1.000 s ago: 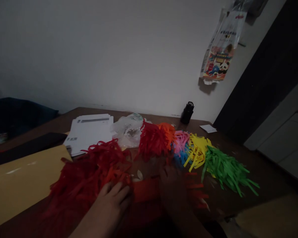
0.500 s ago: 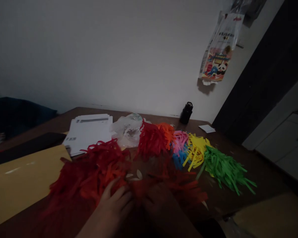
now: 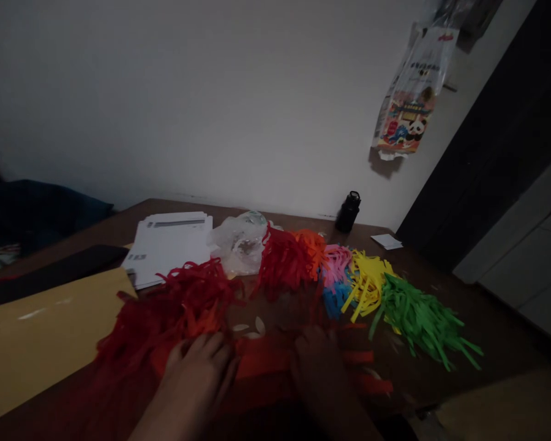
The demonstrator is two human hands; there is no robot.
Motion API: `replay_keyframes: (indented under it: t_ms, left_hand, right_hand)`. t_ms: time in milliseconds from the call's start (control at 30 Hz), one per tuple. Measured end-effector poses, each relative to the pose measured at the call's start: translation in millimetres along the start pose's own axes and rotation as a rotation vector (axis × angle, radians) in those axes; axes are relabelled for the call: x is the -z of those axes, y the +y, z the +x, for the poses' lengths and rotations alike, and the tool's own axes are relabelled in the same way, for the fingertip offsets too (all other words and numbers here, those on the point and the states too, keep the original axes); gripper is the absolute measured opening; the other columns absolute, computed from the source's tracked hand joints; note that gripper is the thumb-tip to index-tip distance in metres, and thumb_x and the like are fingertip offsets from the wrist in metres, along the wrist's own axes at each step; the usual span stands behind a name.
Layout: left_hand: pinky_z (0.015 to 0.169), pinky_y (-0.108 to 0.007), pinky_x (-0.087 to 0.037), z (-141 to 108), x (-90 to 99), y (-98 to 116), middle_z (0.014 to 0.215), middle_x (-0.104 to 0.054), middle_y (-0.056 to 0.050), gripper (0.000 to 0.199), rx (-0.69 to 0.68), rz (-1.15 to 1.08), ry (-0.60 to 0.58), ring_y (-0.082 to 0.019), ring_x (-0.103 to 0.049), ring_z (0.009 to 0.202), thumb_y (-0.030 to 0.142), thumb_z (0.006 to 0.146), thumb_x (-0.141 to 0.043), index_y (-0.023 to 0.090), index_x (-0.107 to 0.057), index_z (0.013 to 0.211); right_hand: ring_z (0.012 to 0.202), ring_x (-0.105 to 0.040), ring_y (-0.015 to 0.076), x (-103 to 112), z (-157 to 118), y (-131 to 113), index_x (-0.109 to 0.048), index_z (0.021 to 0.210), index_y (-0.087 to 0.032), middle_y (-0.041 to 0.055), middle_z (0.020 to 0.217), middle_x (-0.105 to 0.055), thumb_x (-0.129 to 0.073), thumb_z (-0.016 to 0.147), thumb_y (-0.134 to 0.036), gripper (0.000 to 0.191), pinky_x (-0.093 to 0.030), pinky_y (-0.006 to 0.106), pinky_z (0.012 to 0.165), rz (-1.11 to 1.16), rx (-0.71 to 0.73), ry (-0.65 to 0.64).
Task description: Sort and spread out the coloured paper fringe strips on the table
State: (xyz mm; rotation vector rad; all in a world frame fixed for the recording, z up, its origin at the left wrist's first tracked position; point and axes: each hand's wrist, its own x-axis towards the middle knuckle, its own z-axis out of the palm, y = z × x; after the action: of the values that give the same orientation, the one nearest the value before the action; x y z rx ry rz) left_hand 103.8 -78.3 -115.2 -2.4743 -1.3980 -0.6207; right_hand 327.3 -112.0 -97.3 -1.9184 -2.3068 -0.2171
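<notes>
My left hand (image 3: 201,361) has its fingers curled onto the left end of an orange-red fringed strip (image 3: 262,357). My right hand (image 3: 316,354), dark and a little blurred, closes on the same strip farther right. The strip lies flat between them, with loose fringes (image 3: 360,356) sticking out past my right hand. Whether it is cloth or paper I cannot tell. Beside my left hand rises a heap of red fringe (image 3: 183,297). Pale leaf-shaped pieces (image 3: 259,326) lie on the table just beyond the strip.
Along the back stand red (image 3: 284,260), orange (image 3: 313,248), pink (image 3: 337,263), blue (image 3: 336,301), yellow (image 3: 370,278) and green fringe bunches (image 3: 425,318). White papers (image 3: 169,245), a clear plastic bag (image 3: 239,242), a black bottle (image 3: 348,212) and a yellow board (image 3: 50,334) surround them.
My hands have moved apart, so more of the orange-red strip shows stretched flat between them. The view has shifted slightly.
</notes>
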Motion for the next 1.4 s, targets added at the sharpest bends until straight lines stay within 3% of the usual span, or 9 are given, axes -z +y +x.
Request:
replay_keyframes:
  t_ms: [100, 233, 333, 467, 633, 933, 1100, 1267, 1400]
  left_hand:
    - [0.077, -0.044, -0.039, 2, -1.3, 6, 0.089, -0.075, -0.010, 0.025, 0.003, 0.078, 0.043, -0.028, -0.064, 0.088, 0.022, 0.089, -0.047, 0.021, -0.070, 0.078]
    - [0.078, -0.045, -0.041, 4, -0.3, 10, 0.083, -0.074, -0.009, 0.031, 0.001, 0.106, 0.059, -0.028, -0.064, 0.084, 0.018, 0.091, -0.042, 0.020, -0.070, 0.076]
    - [0.080, -0.049, -0.042, 3, 2.3, 11, 0.080, -0.073, -0.010, 0.032, 0.000, 0.105, 0.061, -0.029, -0.064, 0.082, 0.017, 0.091, -0.042, 0.018, -0.070, 0.076]
    - [0.097, -0.059, -0.034, 2, 3.0, 13, 0.092, -0.074, -0.007, 0.026, -0.104, -0.103, 0.227, -0.030, -0.062, 0.091, 0.023, 0.092, -0.046, 0.023, -0.072, 0.088]
    - [0.106, -0.048, -0.024, 1, -2.5, 7, 0.086, -0.076, 0.002, 0.031, -0.236, -0.236, 0.349, -0.021, -0.062, 0.094, 0.030, 0.099, -0.045, 0.029, -0.070, 0.080]
    - [0.104, -0.035, -0.025, -3, -7.9, 11, 0.063, -0.067, 0.012, 0.043, -0.291, -0.384, 0.413, -0.012, -0.058, 0.068, 0.033, 0.104, -0.035, 0.030, -0.064, 0.072]
    - [0.101, -0.040, -0.028, -16, -17.1, 2, 0.074, -0.073, 0.010, 0.039, -0.300, -0.328, 0.295, -0.015, -0.062, 0.077, 0.028, 0.103, -0.036, 0.031, -0.065, 0.078]
    - [0.085, -0.040, -0.034, -23, -21.9, -6, 0.083, -0.073, 0.003, 0.018, -0.196, -0.255, 0.150, -0.020, -0.063, 0.081, 0.019, 0.092, -0.050, 0.028, -0.065, 0.085]
    - [0.080, -0.043, -0.033, -20, -19.2, 1, 0.085, -0.073, -0.003, 0.015, -0.156, -0.128, 0.098, -0.025, -0.063, 0.082, 0.016, 0.087, -0.052, 0.024, -0.065, 0.088]
  right_hand:
    - [0.085, -0.057, 0.0263, 4, 1, -2, -0.067, 0.084, -0.016, 0.0092, 0.087, -0.067, -0.064, 0.083, -0.009, 0.008, -0.039, 0.047, 0.083, 0.039, -0.015, 0.160]
    - [0.080, -0.054, 0.0182, -10, 5, -10, -0.061, 0.075, -0.019, 0.0015, 0.081, -0.064, -0.072, 0.081, -0.016, 0.012, -0.038, 0.034, 0.077, 0.185, 0.354, 0.451]
    - [0.069, -0.051, 0.0159, -28, 10, -16, -0.057, 0.065, -0.018, -0.0004, 0.067, -0.058, -0.069, 0.083, -0.015, 0.022, -0.037, 0.031, 0.069, 0.142, 0.464, 0.541]
    - [0.070, -0.053, 0.0163, -25, 9, -18, -0.059, 0.069, -0.018, 0.0002, 0.068, -0.060, -0.061, 0.086, -0.011, 0.019, -0.040, 0.033, 0.076, 0.169, 0.479, 0.548]
    - [0.089, -0.057, 0.0186, -7, 2, -21, -0.063, 0.086, -0.018, 0.0042, 0.085, -0.066, -0.054, 0.090, -0.017, 0.011, -0.039, 0.038, 0.094, 0.358, 0.427, 0.486]
    - [0.075, -0.054, 0.0151, -14, -4, -3, -0.061, 0.075, -0.017, -0.0014, 0.071, -0.061, -0.063, 0.091, -0.022, 0.017, -0.040, 0.029, 0.074, 0.251, 0.579, 0.435]
    - [0.082, -0.057, 0.0117, -1, -18, 19, -0.063, 0.081, -0.019, -0.0035, 0.080, -0.064, -0.065, 0.091, -0.024, 0.011, -0.039, 0.028, 0.091, 0.323, 0.558, 0.321]
    - [0.081, -0.057, 0.0122, -15, -15, 15, -0.059, 0.074, -0.021, -0.0045, 0.081, -0.066, -0.048, 0.101, -0.028, 0.030, -0.026, 0.036, 0.104, 0.429, 0.467, 0.532]
    - [0.077, -0.056, 0.0139, -22, -14, 8, -0.056, 0.074, -0.021, -0.0038, 0.079, -0.063, -0.051, 0.093, -0.015, 0.021, -0.027, 0.036, 0.097, 0.438, 0.297, 0.567]
